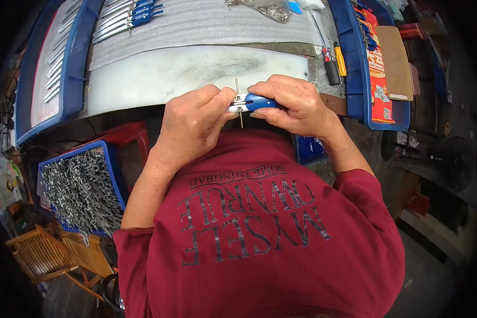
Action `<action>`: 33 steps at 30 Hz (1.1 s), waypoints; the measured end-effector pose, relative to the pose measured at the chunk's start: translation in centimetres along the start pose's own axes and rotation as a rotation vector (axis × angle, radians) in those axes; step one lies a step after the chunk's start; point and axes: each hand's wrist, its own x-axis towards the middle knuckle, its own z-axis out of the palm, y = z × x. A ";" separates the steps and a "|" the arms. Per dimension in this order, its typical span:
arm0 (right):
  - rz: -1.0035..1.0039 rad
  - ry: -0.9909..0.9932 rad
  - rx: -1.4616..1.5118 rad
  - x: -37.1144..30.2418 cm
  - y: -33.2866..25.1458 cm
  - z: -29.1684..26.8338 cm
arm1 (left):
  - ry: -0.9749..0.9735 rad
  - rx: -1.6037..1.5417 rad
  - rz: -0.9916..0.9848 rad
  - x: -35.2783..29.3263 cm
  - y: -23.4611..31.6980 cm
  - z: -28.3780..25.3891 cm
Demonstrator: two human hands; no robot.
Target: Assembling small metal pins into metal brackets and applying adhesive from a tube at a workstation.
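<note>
Close to my body, just off the table's front edge, I hold a small blue and silver metal piece (259, 102) level between both hands. The thumb and fingers of my left hand (193, 119) are closed on its silver end. At the blue, rounded end, my right hand (297, 103) pinches it between thumb and fingers. A thin metal pin (237, 84) crosses the silver part and sticks out on both sides. Round fittings sit on that part. My fingers hide the piece's left end.
A white board (196, 69) covers the table's front. Behind it, blue-ended silver pieces (130, 20) lie on foam sheeting. Screwdrivers (340, 61) lie to the right, beside a blue tray (379, 124). Another blue tray (74, 69) stands left, above a crate of metal parts (79, 185).
</note>
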 end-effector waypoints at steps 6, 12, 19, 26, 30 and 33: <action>0.017 -0.003 0.025 0.0 0.1 0.0 | 0.009 0.021 0.028 0.1 -0.1 -0.1; 0.041 0.000 -0.006 0.0 -0.1 0.3 | 0.021 0.035 0.019 0.0 0.0 0.2; 0.059 -0.017 -0.002 0.2 0.1 -0.2 | 0.035 0.016 0.018 0.2 -0.2 0.1; 0.016 0.011 -0.025 0.3 0.0 -0.3 | 0.040 0.007 0.005 0.3 0.1 -0.1; 0.045 0.040 -0.026 0.0 0.1 -0.3 | 0.074 0.033 -0.021 0.3 0.3 0.1; 0.045 0.031 -0.023 0.0 0.1 -0.3 | 0.067 0.040 -0.009 0.3 0.2 0.0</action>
